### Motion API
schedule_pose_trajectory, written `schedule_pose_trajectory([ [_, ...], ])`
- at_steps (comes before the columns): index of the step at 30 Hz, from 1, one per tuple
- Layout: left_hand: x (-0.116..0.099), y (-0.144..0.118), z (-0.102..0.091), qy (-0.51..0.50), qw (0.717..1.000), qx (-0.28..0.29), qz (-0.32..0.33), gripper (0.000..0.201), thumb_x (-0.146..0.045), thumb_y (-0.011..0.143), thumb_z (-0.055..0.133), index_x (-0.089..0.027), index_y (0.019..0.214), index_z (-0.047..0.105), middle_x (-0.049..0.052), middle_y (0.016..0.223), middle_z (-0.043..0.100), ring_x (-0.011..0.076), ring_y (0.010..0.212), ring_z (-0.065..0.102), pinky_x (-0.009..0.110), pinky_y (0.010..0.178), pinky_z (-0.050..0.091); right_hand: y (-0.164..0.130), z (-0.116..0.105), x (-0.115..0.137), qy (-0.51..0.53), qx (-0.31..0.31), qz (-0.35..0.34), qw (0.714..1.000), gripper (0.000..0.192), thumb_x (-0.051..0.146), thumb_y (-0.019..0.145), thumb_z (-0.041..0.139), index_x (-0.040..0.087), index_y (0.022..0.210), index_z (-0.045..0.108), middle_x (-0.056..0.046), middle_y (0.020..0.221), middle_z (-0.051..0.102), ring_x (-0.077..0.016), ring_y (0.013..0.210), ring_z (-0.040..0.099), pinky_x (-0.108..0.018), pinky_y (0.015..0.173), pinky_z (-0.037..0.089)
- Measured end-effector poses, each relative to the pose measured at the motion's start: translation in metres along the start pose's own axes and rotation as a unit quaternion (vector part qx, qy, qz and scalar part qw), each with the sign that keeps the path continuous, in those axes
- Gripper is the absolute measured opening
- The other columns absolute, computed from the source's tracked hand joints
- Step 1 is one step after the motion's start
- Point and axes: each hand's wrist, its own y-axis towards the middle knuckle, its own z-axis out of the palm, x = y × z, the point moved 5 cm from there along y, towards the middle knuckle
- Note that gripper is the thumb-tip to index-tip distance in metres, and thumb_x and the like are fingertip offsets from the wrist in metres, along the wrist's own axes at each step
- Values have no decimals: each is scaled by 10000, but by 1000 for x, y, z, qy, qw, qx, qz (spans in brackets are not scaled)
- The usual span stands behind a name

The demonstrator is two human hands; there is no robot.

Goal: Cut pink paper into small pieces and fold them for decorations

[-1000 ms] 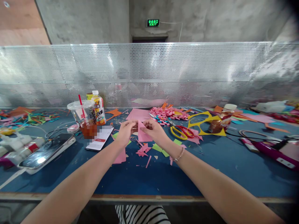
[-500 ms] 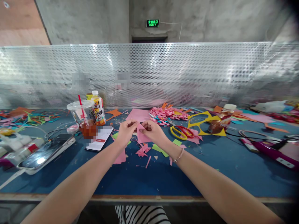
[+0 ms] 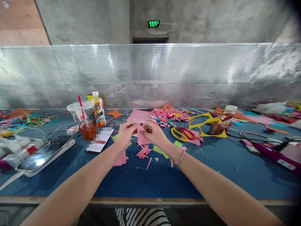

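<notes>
My left hand [image 3: 125, 134] and my right hand [image 3: 154, 132] meet over the middle of the blue table [image 3: 145, 179]. Both pinch a small pink paper piece [image 3: 142, 139] between fingertips, held just above the tabletop. Pink and green paper scraps [image 3: 150, 152] lie right under the hands. Scissors with yellow and red handles [image 3: 182, 132] rest a short way to the right of my right hand. A flat pink sheet [image 3: 139, 115] lies behind the hands.
At left stand a plastic cup with a red straw [image 3: 84, 121], a juice bottle [image 3: 98, 108], a phone [image 3: 45, 154] and a card [image 3: 100, 139]. A yellow cut-out [image 3: 207, 124], a small brown bottle [image 3: 222, 121] and a purple tool [image 3: 270, 149] lie right. A perforated metal screen [image 3: 150, 75] closes the back.
The pink piece has been turned and lowered slightly between my fingers. Both hands stay in nearly the same place.
</notes>
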Motion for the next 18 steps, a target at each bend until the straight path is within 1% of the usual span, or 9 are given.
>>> schedule_pose_trajectory([
  [7, -4, -2, 2, -9, 1000, 6, -1, 133, -272, 589, 701, -155, 645, 677, -2, 608, 584, 97, 592, 500, 247, 593, 438, 1, 1, -1, -13, 1, -5, 1000, 94, 217, 673, 583, 188, 705, 498, 10, 685, 538, -113, 617, 507, -269, 599, 414],
  [12, -4, -3, 2, -4, 1000, 14, -1, 137, -284, 609, 682, -152, 643, 666, -4, 610, 573, 96, 591, 497, 238, 583, 434, 1, 0, -2, -13, 3, -3, 1000, 94, 220, 675, 580, 188, 694, 494, 18, 672, 531, -104, 595, 492, -258, 581, 402],
  [15, -3, -2, 1, 7, 1000, 5, 1, 144, -293, 618, 671, -152, 640, 655, -13, 595, 564, 93, 575, 496, 237, 575, 435, 2, 1, -5, -6, 8, 5, 1000, 115, 235, 667, 592, 183, 691, 492, 20, 671, 528, -104, 595, 492, -257, 577, 400],
  [18, -3, -2, 0, 19, 1000, 0, 16, 149, -296, 620, 665, -149, 633, 641, -17, 596, 560, 93, 567, 497, 240, 573, 440, 2, 1, -7, -1, 7, 12, 1000, 130, 246, 658, 604, 177, 695, 500, 20, 673, 527, -105, 601, 493, -258, 580, 397],
])
